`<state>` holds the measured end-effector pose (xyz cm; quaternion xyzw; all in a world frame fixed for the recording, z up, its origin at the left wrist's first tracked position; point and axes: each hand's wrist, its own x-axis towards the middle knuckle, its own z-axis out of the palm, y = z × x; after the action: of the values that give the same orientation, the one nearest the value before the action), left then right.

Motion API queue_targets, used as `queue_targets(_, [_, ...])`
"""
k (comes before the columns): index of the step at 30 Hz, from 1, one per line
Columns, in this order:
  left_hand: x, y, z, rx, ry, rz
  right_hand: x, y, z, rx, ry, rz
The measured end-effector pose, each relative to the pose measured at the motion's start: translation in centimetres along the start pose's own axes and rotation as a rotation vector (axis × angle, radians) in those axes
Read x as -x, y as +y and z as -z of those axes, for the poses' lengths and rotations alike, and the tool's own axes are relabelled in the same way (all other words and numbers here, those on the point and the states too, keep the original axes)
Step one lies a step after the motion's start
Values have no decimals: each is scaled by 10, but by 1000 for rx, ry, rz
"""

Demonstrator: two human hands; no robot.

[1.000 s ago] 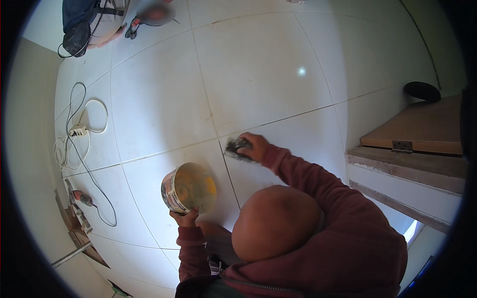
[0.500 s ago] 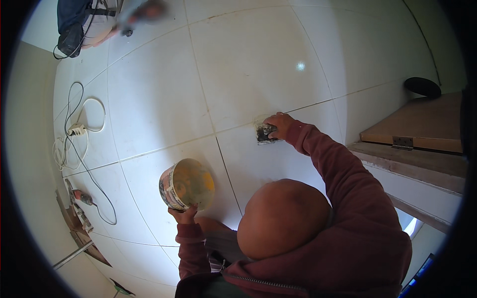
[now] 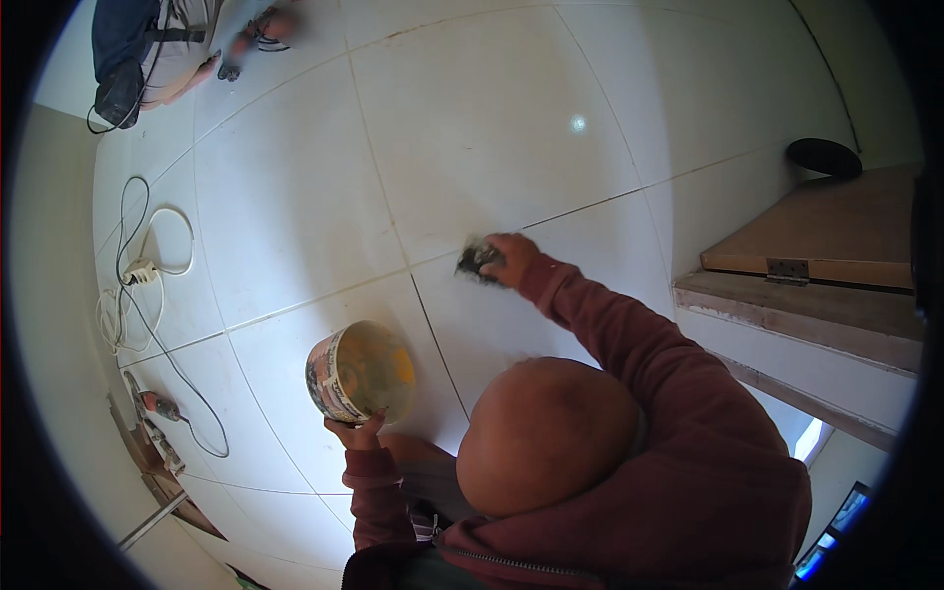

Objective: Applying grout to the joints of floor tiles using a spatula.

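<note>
My left hand (image 3: pixel 356 431) grips the near rim of a tilted plastic bucket (image 3: pixel 327 372), thumb inside and fingers beneath. Yellowish residue coats its inner wall, and the bottom is partly lit. Farther off to the right, my right hand (image 3: pixel 513 258) is closed on a dark, grimy flat tool (image 3: pixel 478 260) that is blurred by motion. That tool lies at the white tile floor (image 3: pixel 492 147), beside the crossing of two tile joints. Its exact kind is hard to make out. My bent knee (image 3: pixel 551 433) stands between my two arms.
Another person (image 3: pixel 167 59) is at the far left, beside a blurred object. Along the left run a grey cord, a white extension cord with its socket block (image 3: pixel 141 272), and a red power tool (image 3: pixel 159 404). At right are a hinged wooden panel (image 3: pixel 826 231), a ledge (image 3: pixel 787 305) and a black disc (image 3: pixel 824 157).
My right hand has moved left with the flat tool, toward the crossing of the tile joints. My left hand keeps hold of the bucket. The whole view has shifted slightly.
</note>
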<state>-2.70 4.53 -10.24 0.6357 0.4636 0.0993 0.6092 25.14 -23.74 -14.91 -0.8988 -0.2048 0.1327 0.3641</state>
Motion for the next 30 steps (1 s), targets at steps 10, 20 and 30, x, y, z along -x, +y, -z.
queue_targets(10, [7, 33, -16, 131, 14, 216, 11, 58, 72, 261, -163, -21])
queue_targets(20, [3, 27, -8, 63, 27, 194, 5, 59, 90, 282, -306, -89])
queue_targets(30, [-3, 9, -5, 56, 45, 140, 23, 66, 79, -15, 155, -312])
